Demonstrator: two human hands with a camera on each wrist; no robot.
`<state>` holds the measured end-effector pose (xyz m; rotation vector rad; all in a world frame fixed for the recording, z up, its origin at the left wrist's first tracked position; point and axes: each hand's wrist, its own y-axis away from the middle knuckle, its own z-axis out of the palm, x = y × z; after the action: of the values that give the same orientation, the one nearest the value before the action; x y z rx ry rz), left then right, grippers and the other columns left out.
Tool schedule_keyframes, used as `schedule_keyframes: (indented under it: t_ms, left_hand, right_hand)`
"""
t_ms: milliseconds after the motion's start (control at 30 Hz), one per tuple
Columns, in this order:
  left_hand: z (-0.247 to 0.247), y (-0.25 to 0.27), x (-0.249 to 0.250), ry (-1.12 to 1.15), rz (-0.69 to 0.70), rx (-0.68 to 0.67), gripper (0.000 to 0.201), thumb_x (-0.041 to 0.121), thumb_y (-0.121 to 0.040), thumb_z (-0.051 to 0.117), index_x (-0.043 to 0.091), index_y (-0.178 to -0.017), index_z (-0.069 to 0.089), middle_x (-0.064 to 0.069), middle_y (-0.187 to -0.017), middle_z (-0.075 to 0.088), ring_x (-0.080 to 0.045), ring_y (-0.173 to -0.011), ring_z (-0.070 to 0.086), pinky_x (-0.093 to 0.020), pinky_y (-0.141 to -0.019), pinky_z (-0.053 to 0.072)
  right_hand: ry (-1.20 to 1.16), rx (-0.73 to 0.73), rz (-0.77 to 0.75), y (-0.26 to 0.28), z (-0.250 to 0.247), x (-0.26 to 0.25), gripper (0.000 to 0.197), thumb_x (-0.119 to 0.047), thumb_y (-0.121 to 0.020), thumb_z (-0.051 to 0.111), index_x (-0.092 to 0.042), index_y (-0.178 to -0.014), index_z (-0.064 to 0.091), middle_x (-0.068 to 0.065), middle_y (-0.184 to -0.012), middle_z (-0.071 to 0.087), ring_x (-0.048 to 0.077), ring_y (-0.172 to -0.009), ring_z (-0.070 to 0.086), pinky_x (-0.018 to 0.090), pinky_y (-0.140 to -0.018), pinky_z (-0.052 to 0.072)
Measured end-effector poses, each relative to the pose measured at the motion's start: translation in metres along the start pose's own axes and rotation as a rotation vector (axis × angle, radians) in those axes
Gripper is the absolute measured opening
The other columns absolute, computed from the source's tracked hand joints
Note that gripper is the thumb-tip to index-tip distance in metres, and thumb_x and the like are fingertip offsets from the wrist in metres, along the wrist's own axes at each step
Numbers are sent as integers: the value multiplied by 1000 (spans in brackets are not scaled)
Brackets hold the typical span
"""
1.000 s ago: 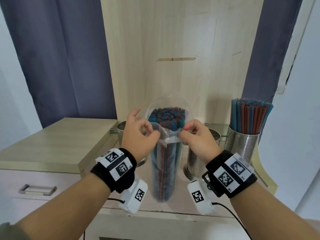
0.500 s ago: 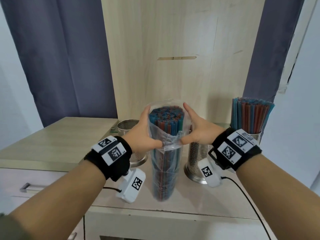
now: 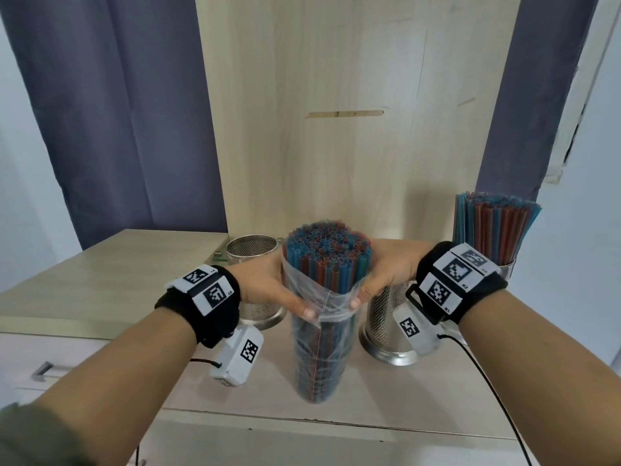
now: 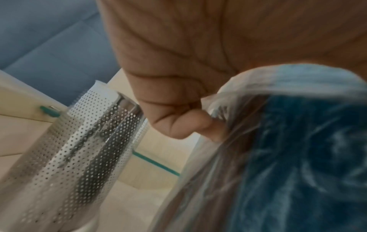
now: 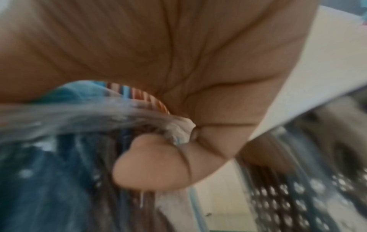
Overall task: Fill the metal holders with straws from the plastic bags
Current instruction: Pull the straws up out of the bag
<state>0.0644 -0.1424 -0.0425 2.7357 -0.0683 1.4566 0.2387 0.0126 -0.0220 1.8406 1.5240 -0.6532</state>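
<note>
Since a moment ago the bag (image 3: 316, 334) has been peeled down, baring the straws' (image 3: 327, 260) tops. From the left: one empty holder (image 3: 252, 252); left hand (image 3: 265, 284) pinching the bag's rim; bundle upright on the counter (image 3: 386, 395); right hand (image 3: 383, 277) pinching the other side; a second empty holder (image 3: 386, 331); a third holder (image 3: 505, 269), far right, already full. I'd say two remain.

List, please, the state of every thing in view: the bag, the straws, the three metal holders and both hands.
Plastic bag: upright on the counter, top rolled down.
Bagged straws: tops bare above the bag.
Left holder: looks empty.
Middle holder: upright, inside hidden.
Right holder: full of straws.
Left hand: grips the bag's rolled edge.
Right hand: grips the bag's rolled edge.
Drawer: closed.
</note>
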Motion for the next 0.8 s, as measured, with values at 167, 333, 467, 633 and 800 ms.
schedule_keyframes:
  t_ms: [167,333,467,633,800]
  left_hand:
    - [20,5,-9,-120,38,303,67,23,-62,90,29,-114,49,10,-113,59,7,-105,57,-15,-92,47]
    - [43,8,-35,-200,184,589,101,53,-62,81,32,-142,23,14,-139,40,2,-130,39,-33,-111,37]
    - [54,-2,-43,-106,251,540,122,45,-53,93,22,-147,18,12,-142,44,-4,-132,43,-35,-109,40]
    - [49,-16,-49,-197,250,624,131,49,-43,94,22,-145,17,13,-139,43,0,-131,42,-32,-111,38]
    - [47,-28,-57,-167,173,686,133,47,-44,93,23,-146,11,14,-138,41,9,-125,42,-10,-104,36]
  right_hand:
    - [-15,335,0,16,15,1,95,-16,-64,90,-26,-143,37,-10,-128,60,12,-122,56,33,-106,44]
    - [-415,550,-259,19,74,17,109,-15,-69,77,-50,-147,9,-30,-138,47,-1,-131,45,28,-110,38]
    - [-445,631,-369,5,91,20,102,-10,-76,77,-38,-147,9,-24,-136,52,3,-132,46,21,-104,42]
    - [-298,696,-338,-7,82,30,105,-4,-72,82,-15,-151,14,-12,-137,50,5,-131,47,21,-106,41]
    - [-231,712,-267,-21,73,38,102,-10,-73,84,-16,-150,18,-13,-135,52,1,-129,49,27,-109,41]
